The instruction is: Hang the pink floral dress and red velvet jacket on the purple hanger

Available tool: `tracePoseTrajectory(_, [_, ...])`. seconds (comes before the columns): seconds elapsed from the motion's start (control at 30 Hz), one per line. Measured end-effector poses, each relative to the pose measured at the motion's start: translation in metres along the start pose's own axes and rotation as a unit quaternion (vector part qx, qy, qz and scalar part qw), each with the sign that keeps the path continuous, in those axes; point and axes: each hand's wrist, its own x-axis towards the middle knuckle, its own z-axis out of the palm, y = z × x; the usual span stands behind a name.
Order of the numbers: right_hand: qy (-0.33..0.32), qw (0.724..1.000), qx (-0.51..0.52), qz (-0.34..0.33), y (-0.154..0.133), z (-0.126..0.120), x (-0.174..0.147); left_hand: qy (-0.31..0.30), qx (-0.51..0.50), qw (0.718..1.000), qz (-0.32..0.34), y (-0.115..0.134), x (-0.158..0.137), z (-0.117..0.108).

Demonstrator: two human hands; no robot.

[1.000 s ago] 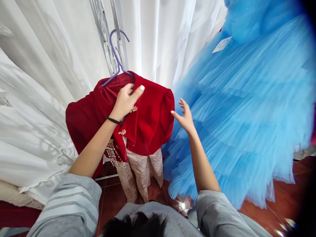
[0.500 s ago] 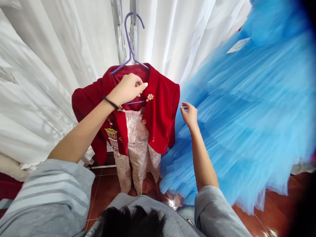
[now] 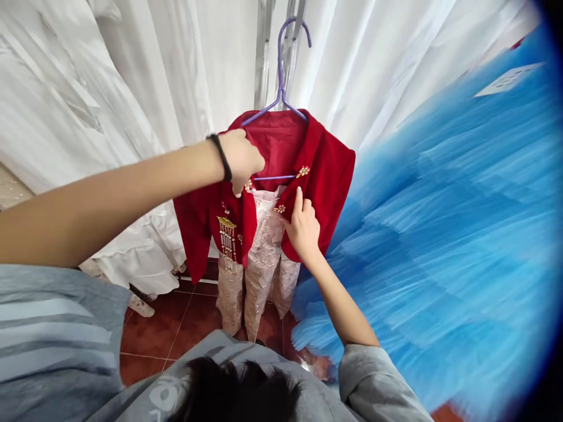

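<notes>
A red velvet jacket hangs on a purple hanger, with a pale pink brocade garment under it. My left hand, with a black band at its wrist, is closed at the jacket's left lapel; its fingertips are partly hidden. Against the right front edge, my right hand has its index finger along the velvet and its thumb at the edge, gripping the cloth. Beaded brooches decorate the right front. A gold tasselled ornament dangles on the left front.
White drapery covers the back and left. A big blue tulle gown fills the right side, with a white tag on it. Behind the hanger stands a metal upright. Red floor tiles show below.
My right hand has come from beside the jacket onto its right front edge. My left hand has gone lower and turned at the left lapel. The view has swung left.
</notes>
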Motion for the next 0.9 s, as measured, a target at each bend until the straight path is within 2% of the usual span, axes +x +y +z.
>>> tracePoseTrajectory(0.1, [-0.043, 0.997, 0.064, -0.008, 0.021, -0.015, 0.003, -0.036, -0.074, 0.996, -0.017, -0.01, 0.029, -0.018])
tracePoseTrajectory(0.17, [-0.041, 0.987, 0.156, 0.005, 0.024, -0.043, -0.001, -0.015, -0.12, 0.993, -0.012, -0.006, 0.044, -0.022])
tracePoseTrajectory(0.23, [0.033, 0.964, 0.263, 0.03, 0.014, -0.078, -0.007, 0.048, -0.141, 0.989, 0.009, 0.004, 0.054, -0.022])
tracePoseTrajectory(0.3, [0.171, 0.93, 0.319, 0.058, -0.011, -0.105, -0.013, 0.118, -0.132, 0.984, 0.034, 0.014, 0.057, -0.017])
tracePoseTrajectory(0.33, [0.223, 0.918, 0.323, 0.06, -0.026, -0.11, -0.014, 0.137, -0.119, 0.983, 0.041, 0.018, 0.057, -0.014])
tracePoseTrajectory(0.37, [0.243, 0.915, 0.319, 0.05, -0.043, -0.109, -0.013, 0.142, -0.105, 0.983, 0.045, 0.019, 0.055, -0.012])
tracePoseTrajectory(0.4, [0.224, 0.922, 0.316, 0.025, -0.058, -0.1, -0.01, 0.135, -0.091, 0.986, 0.044, 0.019, 0.053, -0.009])
tracePoseTrajectory(0.43, [0.166, 0.933, 0.318, -0.008, -0.073, -0.086, -0.005, 0.123, -0.078, 0.989, 0.041, 0.018, 0.051, -0.008])
tracePoseTrajectory(0.5, [0.009, 0.943, 0.326, -0.07, -0.095, -0.045, 0.008, 0.099, -0.051, 0.993, 0.03, 0.013, 0.047, -0.005])
tracePoseTrajectory(0.53, [-0.048, 0.94, 0.326, -0.088, -0.101, -0.025, 0.015, 0.09, -0.038, 0.995, 0.026, 0.011, 0.045, -0.005])
tracePoseTrajectory(0.6, [-0.095, 0.933, 0.328, -0.112, -0.109, 0.009, 0.021, 0.086, -0.016, 0.995, 0.04, 0.01, 0.04, -0.003])
tracePoseTrajectory(0.63, [-0.09, 0.931, 0.331, -0.121, -0.11, 0.02, 0.02, 0.1, -0.009, 0.993, 0.06, 0.012, 0.036, -0.001])
tracePoseTrajectory(0.7, [-0.06, 0.927, 0.343, -0.143, -0.109, 0.031, 0.009, 0.17, 0.003, 0.979, 0.113, 0.018, 0.028, 0.008])
tracePoseTrajectory(0.77, [-0.028, 0.915, 0.358, -0.183, -0.103, 0.036, -0.015, 0.255, 0.033, 0.954, 0.153, 0.022, 0.016, 0.025])
tracePoseTrajectory(0.83, [0.015, 0.899, 0.378, -0.219, -0.087, 0.043, -0.049, 0.297, 0.087, 0.937, 0.165, 0.02, 0.002, 0.049])
tracePoseTrajectory(0.87, [0.053, 0.897, 0.391, -0.199, -0.074, 0.048, -0.067, 0.299, 0.117, 0.932, 0.168, 0.015, -0.004, 0.062])
tracePoseTrajectory(0.9, [0.096, 0.898, 0.407, -0.139, -0.057, 0.053, -0.084, 0.295, 0.145, 0.929, 0.169, 0.01, -0.01, 0.074])
